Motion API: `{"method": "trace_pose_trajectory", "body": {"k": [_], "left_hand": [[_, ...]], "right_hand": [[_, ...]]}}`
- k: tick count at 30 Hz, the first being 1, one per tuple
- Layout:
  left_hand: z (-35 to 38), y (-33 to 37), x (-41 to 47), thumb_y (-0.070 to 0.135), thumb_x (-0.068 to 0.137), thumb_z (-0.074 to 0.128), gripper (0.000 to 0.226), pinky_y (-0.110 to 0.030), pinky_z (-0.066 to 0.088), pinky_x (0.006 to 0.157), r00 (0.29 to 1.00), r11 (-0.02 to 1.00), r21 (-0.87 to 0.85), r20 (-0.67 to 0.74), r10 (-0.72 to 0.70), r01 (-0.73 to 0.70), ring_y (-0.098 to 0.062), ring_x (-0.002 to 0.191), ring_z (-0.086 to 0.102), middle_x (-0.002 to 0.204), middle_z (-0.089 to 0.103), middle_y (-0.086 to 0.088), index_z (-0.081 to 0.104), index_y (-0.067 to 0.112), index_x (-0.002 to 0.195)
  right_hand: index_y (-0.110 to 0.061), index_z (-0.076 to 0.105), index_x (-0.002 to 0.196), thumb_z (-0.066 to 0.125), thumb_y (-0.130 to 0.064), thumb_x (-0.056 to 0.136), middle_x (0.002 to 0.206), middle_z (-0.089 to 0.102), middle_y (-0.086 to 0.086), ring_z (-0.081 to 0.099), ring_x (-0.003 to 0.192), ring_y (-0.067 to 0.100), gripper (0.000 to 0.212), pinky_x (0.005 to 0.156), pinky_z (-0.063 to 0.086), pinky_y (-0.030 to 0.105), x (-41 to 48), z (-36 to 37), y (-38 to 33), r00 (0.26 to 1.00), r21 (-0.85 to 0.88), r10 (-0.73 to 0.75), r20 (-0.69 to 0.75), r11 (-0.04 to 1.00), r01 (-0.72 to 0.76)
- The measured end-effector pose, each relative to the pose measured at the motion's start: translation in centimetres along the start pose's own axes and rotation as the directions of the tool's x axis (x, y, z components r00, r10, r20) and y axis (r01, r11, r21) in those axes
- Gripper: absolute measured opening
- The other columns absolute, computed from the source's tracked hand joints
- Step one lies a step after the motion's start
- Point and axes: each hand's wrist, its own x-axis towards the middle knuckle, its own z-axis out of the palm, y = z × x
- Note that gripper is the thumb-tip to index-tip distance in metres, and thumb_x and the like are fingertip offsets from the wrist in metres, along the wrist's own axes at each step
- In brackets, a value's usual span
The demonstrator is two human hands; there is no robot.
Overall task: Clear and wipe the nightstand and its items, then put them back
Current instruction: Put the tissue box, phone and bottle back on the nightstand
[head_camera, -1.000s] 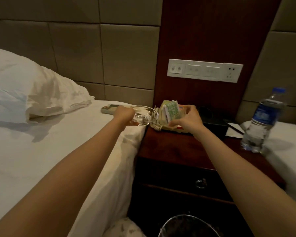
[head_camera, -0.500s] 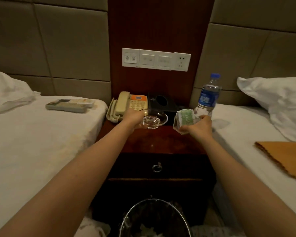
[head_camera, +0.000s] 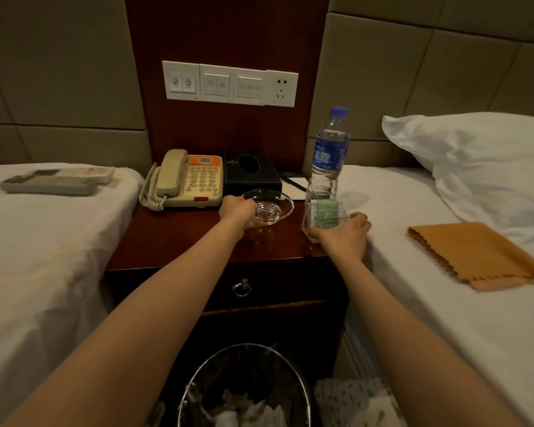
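A: Item one, the grips?

B: Left hand (head_camera: 238, 210) closed on the near rim of a clear glass dish (head_camera: 270, 204), which sits low over the nightstand (head_camera: 179, 241); whether it touches the top I cannot tell. Right hand (head_camera: 342, 229) wrapped around a clear holder of green-and-white packets (head_camera: 325, 212), at the nightstand's right edge.

A: Item two, what stands just beyond them?

B: Behind the dish, a black tissue box (head_camera: 250, 174). Left of that, a beige telephone (head_camera: 185, 181) with an orange panel, handset in its cradle. Behind the packets, a water bottle (head_camera: 329, 155), upright, blue cap and label. Between box and bottle, a white notepad (head_camera: 295, 186), partly hidden.

A: Item three, further out?

B: Left bed (head_camera: 43, 257): two remote controls (head_camera: 54, 180) lying side by side. Right bed (head_camera: 444, 303): a folded orange cloth (head_camera: 475, 255) near a white pillow (head_camera: 481, 158). Wall above the nightstand: a white switch panel (head_camera: 230, 84). Floor in front of the drawer: a wire waste bin (head_camera: 244, 389) with crumpled paper inside.
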Motion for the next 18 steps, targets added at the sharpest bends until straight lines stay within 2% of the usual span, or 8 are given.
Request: {"method": "trace_pose_trajectory", "body": {"k": [4, 10, 14, 16, 18], "left_hand": [[0.3, -0.5, 0.3, 0.002, 0.09, 0.045, 0.042, -0.04, 0.057, 0.084, 1.0, 0.997, 0.082, -0.023, 0.006, -0.004, -0.029, 0.105, 0.061, 0.122, 0.054, -0.013, 0.044, 0.004, 0.131], [0.8, -1.0, 0.5, -0.006, 0.092, 0.041, 0.045, -0.04, 0.058, 0.077, 0.999, 0.999, 0.013, 0.005, -0.033, 0.033, -0.037, 0.109, 0.058, 0.139, 0.041, -0.015, 0.038, 0.002, 0.136], [0.9, -1.2, 0.7, -0.005, 0.092, 0.042, 0.044, -0.034, 0.058, 0.067, 0.999, 0.999, 0.031, 0.009, -0.039, 0.039, -0.036, 0.111, 0.058, 0.139, 0.042, -0.014, 0.038, 0.001, 0.135], [0.8, -0.9, 0.8, -0.005, 0.092, 0.043, 0.045, -0.03, 0.057, 0.056, 0.998, 0.996, 0.069, 0.025, -0.054, 0.052, -0.035, 0.109, 0.059, 0.138, 0.043, -0.015, 0.037, 0.001, 0.136], [0.7, -0.5, 0.4, -0.005, 0.094, 0.041, 0.049, -0.033, 0.057, 0.063, 0.994, 0.991, 0.1, 0.06, -0.089, 0.083, -0.036, 0.109, 0.058, 0.14, 0.039, -0.017, 0.03, 0.003, 0.14]], "right_hand": [[-0.004, 0.028, 0.134, 0.083, -0.037, 0.062, 0.137, 0.034, 0.014, 0.041, 0.126, 0.032, 0.096, 0.101, 0.041, 0.043, 0.3, 0.5, -0.1, 1.0, 0.013, -0.009, 0.014, 1.0, 0.009], [-0.005, 0.028, 0.135, 0.082, -0.038, 0.064, 0.138, 0.034, 0.013, 0.04, 0.127, 0.03, 0.095, 0.097, 0.041, 0.04, 0.4, 0.9, 0.2, 1.0, 0.027, -0.016, 0.01, 1.0, 0.016], [-0.006, 0.027, 0.134, 0.083, -0.035, 0.064, 0.137, 0.032, 0.013, 0.039, 0.127, 0.03, 0.094, 0.096, 0.042, 0.041, 0.3, 1.3, 0.0, 1.0, 0.02, -0.007, -0.013, 1.0, 0.007], [-0.007, 0.026, 0.134, 0.082, -0.034, 0.065, 0.138, 0.031, 0.013, 0.039, 0.126, 0.03, 0.093, 0.093, 0.043, 0.04, 0.1, 1.4, -0.2, 1.0, 0.011, 0.001, -0.009, 1.0, -0.001], [-0.008, 0.024, 0.136, 0.083, -0.034, 0.065, 0.139, 0.029, 0.014, 0.038, 0.127, 0.032, 0.096, 0.096, 0.043, 0.041, -0.1, 1.5, -0.4, 1.0, 0.01, 0.015, -0.009, 1.0, -0.015]]}}
